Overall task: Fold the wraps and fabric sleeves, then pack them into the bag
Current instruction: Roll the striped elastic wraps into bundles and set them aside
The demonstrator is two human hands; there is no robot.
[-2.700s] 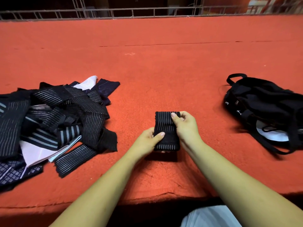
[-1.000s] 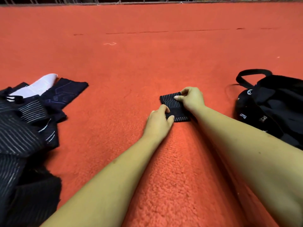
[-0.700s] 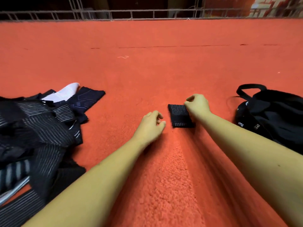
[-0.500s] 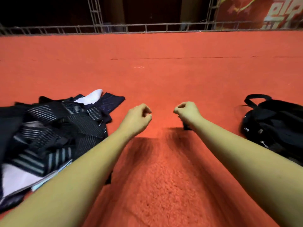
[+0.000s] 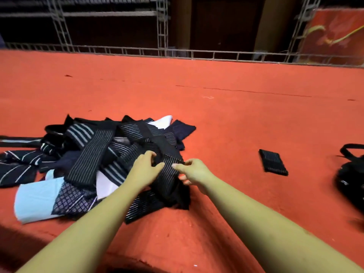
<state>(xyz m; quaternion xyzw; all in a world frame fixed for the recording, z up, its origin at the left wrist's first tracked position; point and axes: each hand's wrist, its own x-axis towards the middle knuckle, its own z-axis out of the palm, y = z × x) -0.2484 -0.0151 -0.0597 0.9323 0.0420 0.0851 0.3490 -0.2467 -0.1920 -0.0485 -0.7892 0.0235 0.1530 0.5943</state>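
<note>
The left hand (image 5: pixel 146 167) and right hand (image 5: pixel 194 173) both pinch one black pinstriped elastic wrap (image 5: pixel 169 171). Lift it clear of the tangled dark fabric pile (image 5: pixel 88 152) left of the grip before folding. Rightward lie a folded black wrap (image 5: pixel 273 162), then the black fabric bag (image 5: pixel 352 180).

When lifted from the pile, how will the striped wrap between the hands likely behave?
Probably floppy: the striped wrap drapes limply over the pile. Likely light, since the left hand and right hand hold it in their fingers. It may drag overlapping neighbours along.
</note>
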